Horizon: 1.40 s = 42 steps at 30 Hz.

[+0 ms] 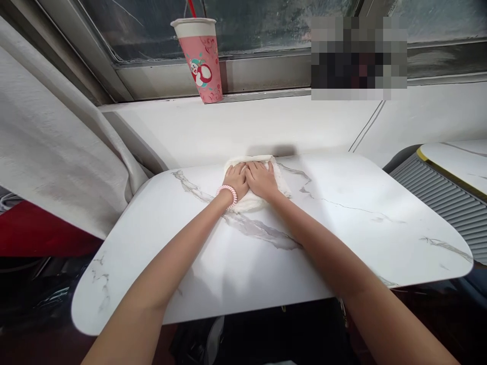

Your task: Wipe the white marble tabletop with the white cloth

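A folded white cloth (249,203) lies on the white marble-patterned table (152,218), close to its far edge. My left hand (236,180), with a pink coiled band (227,195) around the wrist, presses flat on the left part of the cloth. Beside it my right hand (262,179) rests flat on the cloth, fingers stretched forward. The two hands touch or nearly touch at the fingers. Neither hand grips the cloth; both lie on top of it.
A pink paper cup (201,66) with a red straw stands on the window ledge beyond the table. A grey-white curtain (57,126) hangs at the left. To the right are a grey ribbed panel (441,203) and another marble-patterned top (464,157) with a yellow edge.
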Each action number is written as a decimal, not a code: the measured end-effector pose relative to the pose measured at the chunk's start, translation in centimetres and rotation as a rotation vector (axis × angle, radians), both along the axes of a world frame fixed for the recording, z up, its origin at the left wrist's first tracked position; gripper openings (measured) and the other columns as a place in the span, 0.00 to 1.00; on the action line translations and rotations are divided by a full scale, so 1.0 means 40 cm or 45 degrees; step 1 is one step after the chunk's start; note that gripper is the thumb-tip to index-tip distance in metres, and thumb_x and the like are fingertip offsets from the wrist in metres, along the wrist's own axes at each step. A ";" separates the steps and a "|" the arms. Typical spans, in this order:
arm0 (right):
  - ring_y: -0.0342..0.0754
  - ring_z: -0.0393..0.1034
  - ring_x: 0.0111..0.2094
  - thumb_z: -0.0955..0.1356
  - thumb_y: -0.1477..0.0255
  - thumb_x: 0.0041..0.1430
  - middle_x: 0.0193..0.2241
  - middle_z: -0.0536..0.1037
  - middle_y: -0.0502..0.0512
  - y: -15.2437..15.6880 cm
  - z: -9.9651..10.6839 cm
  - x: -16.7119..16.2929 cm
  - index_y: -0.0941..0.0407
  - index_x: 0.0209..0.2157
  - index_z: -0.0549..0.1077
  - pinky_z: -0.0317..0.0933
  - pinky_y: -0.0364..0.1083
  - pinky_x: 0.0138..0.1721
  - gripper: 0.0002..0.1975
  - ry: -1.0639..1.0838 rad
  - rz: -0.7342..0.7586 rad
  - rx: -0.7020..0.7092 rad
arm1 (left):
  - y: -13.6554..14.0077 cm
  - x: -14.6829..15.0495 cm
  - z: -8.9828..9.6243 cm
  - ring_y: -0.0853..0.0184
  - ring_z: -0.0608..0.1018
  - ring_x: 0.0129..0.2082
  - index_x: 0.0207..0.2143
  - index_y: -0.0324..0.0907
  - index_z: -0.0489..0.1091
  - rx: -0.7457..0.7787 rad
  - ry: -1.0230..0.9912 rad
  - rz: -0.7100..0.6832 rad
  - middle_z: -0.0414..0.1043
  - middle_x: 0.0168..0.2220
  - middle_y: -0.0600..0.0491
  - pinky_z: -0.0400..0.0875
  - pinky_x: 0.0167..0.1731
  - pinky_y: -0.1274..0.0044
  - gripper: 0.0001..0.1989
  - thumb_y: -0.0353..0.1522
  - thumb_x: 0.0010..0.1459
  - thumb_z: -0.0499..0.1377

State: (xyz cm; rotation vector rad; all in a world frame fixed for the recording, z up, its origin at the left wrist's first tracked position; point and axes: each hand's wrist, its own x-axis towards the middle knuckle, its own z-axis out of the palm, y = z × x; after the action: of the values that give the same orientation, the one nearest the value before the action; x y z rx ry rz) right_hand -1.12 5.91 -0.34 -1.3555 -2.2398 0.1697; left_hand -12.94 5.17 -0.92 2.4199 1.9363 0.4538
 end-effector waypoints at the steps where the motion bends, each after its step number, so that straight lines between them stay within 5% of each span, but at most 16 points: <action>1: 0.54 0.63 0.55 0.52 0.74 0.69 0.52 0.72 0.63 -0.020 0.000 0.005 0.58 0.48 0.67 0.36 0.65 0.63 0.16 -0.001 0.019 0.003 | -0.024 0.006 0.001 0.60 0.58 0.66 0.62 0.33 0.59 -0.005 0.012 0.018 0.57 0.65 0.42 0.45 0.67 0.65 0.26 0.33 0.64 0.44; 17: 0.55 0.57 0.60 0.53 0.71 0.69 0.57 0.68 0.62 -0.436 0.021 0.054 0.58 0.57 0.64 0.32 0.66 0.66 0.20 0.092 0.244 -0.116 | -0.485 0.024 -0.014 0.54 0.57 0.67 0.64 0.32 0.56 0.097 0.116 -0.019 0.59 0.64 0.38 0.49 0.65 0.57 0.29 0.34 0.62 0.45; 23: 0.56 0.54 0.62 0.54 0.70 0.68 0.59 0.66 0.64 -0.498 0.025 0.006 0.60 0.59 0.63 0.31 0.68 0.66 0.22 0.082 0.343 -0.144 | -0.569 -0.038 -0.018 0.54 0.56 0.67 0.65 0.32 0.55 0.139 0.107 -0.031 0.58 0.64 0.37 0.51 0.65 0.56 0.29 0.32 0.62 0.42; 32: 0.57 0.54 0.61 0.55 0.70 0.67 0.58 0.65 0.65 -0.440 0.024 -0.103 0.58 0.57 0.62 0.31 0.71 0.64 0.20 0.157 0.300 -0.214 | -0.485 -0.156 0.000 0.54 0.58 0.65 0.62 0.38 0.58 0.022 0.056 -0.065 0.59 0.63 0.41 0.50 0.65 0.55 0.28 0.35 0.60 0.46; 42: 0.55 0.59 0.56 0.57 0.69 0.67 0.49 0.71 0.61 -0.221 0.010 -0.227 0.56 0.53 0.66 0.30 0.69 0.64 0.16 0.195 0.055 -0.104 | -0.200 -0.269 0.007 0.56 0.65 0.61 0.56 0.41 0.65 0.022 -0.137 -0.212 0.63 0.60 0.44 0.49 0.65 0.57 0.23 0.34 0.59 0.48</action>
State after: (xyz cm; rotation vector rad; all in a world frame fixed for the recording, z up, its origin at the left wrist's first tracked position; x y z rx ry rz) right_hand -10.20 -2.94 0.08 -1.2904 -2.1560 0.3716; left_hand -23.70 -2.82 -0.63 2.4845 1.6797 0.5827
